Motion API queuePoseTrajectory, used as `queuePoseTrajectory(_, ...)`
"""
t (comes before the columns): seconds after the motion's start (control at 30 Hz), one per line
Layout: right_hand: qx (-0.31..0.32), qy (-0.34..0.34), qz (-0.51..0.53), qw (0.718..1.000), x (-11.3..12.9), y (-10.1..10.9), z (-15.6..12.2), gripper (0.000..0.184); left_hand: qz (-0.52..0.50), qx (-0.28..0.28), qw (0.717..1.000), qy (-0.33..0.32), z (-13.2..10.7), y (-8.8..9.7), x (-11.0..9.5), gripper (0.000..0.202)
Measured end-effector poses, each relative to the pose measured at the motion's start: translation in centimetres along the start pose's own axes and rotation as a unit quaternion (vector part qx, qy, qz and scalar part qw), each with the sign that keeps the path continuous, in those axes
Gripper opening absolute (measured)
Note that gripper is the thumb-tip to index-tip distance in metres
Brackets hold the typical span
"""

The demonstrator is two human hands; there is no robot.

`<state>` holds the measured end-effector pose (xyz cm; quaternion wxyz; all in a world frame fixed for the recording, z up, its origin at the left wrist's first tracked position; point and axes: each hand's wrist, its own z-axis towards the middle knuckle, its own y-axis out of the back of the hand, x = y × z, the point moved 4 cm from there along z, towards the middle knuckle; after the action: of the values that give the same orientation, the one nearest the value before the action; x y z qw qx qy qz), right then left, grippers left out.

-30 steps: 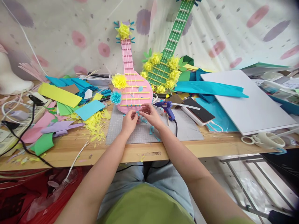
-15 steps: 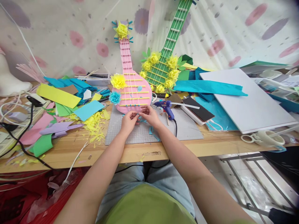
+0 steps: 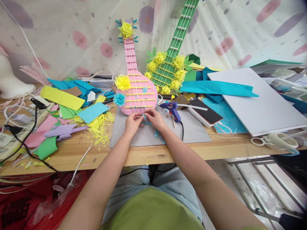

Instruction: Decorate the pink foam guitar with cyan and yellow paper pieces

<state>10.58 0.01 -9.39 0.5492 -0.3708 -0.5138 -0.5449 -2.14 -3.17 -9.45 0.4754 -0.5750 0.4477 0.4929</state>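
My left hand point(image 3: 133, 123) and my right hand point(image 3: 154, 118) meet fingertip to fingertip above the grey cutting mat point(image 3: 192, 135). Pinched between them is a small piece of blue paper point(image 3: 144, 116), mostly hidden by the fingers. Just beyond stands a pink paper lute point(image 3: 141, 86) with white strings and yellow cross bars, leaning back. A yellow paper flower point(image 3: 122, 82) and a blue paper flower point(image 3: 119, 99) sit on its left side. Blue scraps point(image 3: 159, 137) lie on the mat by my right wrist.
Right of my hands lies a purple glue gun point(image 3: 170, 108) with a cord. A green lute point(image 3: 168, 70) leans behind. Coloured paper point(image 3: 62, 98) and yellow shreds point(image 3: 98, 129) spread to the left. A black phone point(image 3: 205, 110), white board point(image 3: 259, 102) and scissors point(image 3: 259, 140) lie right.
The whole view has shifted slightly. Both hands stay together in front of the pink lute, with only a small shift of the fingers around the blue piece.
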Motion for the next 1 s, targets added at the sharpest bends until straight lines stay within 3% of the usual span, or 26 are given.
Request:
queuePoseTrajectory(0.33,0.038,-0.007,0.05,0.998,-0.32,-0.34,-0.16,0.025,-0.007,-0.005,1.0,-0.007,0.14,0.22,0.11,0.025)
queuePoseTrajectory(0.6,0.011,-0.026,0.046,0.999,-0.37,0.06,-0.04,0.033,-0.001,-0.004,1.0,-0.011,0.06,0.32,-0.12,0.033)
queuePoseTrajectory(0.83,0.04,-0.048,0.104,0.993,-0.33,0.03,0.0,0.037,-0.003,-0.005,1.0,-0.015,-0.09,0.42,-0.43,0.035)
queuePoseTrajectory(1.0,0.026,-0.042,0.079,0.996,-0.18,0.31,-0.09,0.032,-0.007,-0.008,1.0,-0.008,-0.04,0.44,-0.38,0.033)
